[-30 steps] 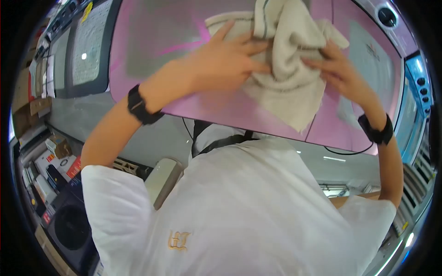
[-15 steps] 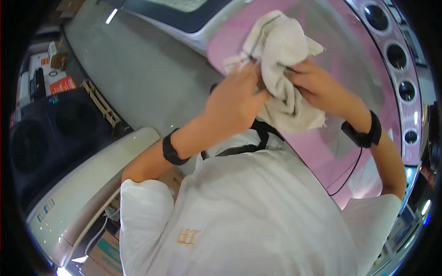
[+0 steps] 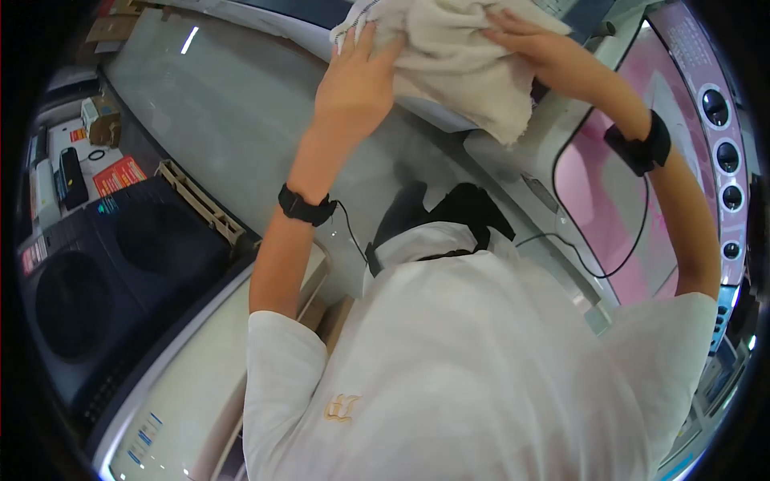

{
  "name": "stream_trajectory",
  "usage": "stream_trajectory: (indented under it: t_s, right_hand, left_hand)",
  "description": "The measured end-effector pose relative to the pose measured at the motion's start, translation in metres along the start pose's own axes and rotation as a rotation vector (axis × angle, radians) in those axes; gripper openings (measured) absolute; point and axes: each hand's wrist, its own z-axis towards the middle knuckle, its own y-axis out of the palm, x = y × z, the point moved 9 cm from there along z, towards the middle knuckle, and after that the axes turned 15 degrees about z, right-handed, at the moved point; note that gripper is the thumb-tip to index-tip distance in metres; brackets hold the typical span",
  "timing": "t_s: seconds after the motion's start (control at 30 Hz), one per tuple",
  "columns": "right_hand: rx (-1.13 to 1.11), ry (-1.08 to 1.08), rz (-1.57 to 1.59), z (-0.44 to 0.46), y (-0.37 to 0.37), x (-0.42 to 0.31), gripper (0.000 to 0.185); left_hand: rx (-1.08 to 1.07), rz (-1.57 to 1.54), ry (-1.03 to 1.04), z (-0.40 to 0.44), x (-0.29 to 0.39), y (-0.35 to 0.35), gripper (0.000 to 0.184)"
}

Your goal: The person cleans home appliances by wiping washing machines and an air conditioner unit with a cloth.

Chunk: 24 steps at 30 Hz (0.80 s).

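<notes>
A cream towel (image 3: 461,60), creased and partly spread out, is at the top of the view, and its lower corner hangs down at the right. My left hand (image 3: 353,92) is closed on its left edge, the fingers stretched over the cloth. On the right side of the towel, my right hand (image 3: 549,56) grips it with the fingers laid over the fabric; its thumb is hidden. Behind and under the towel is a white machine with a dark top (image 3: 305,12), mostly covered. Each wrist carries a black band with a thin cable.
A pink-topped washing machine (image 3: 585,176) with a row of round dark knobs (image 3: 716,106) stands at right. On the left are a black appliance (image 3: 120,240), a cream-white machine (image 3: 192,385) and a wooden pallet piece (image 3: 200,200). Grey tiled floor (image 3: 241,104) lies between them.
Both hands have carried the towel from above the pink top up and to the left, over the other machine. The bunched towel has opened out wider, and the hands are farther apart.
</notes>
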Motion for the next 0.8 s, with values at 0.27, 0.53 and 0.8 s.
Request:
stream_trajectory:
  t_s: [0.27, 0.53, 0.8]
  right_hand:
    - [-0.043, -0.040, -0.029, 0.100, -0.039, 0.135, 0.045]
    - [-0.017, 0.155, 0.087, 0.060, -0.018, -0.015, 0.067]
    - [0.338, -0.119, 0.138, 0.113, -0.112, 0.076, 0.024]
  left_hand:
    - [0.169, 0.023, 0.113, 0.107, -0.037, 0.013, 0.046]
    - [0.004, -0.160, 0.238, 0.063, -0.047, -0.009, 0.037]
    - [-0.217, -0.149, 0.367, 0.175, -0.094, 0.022, 0.045]
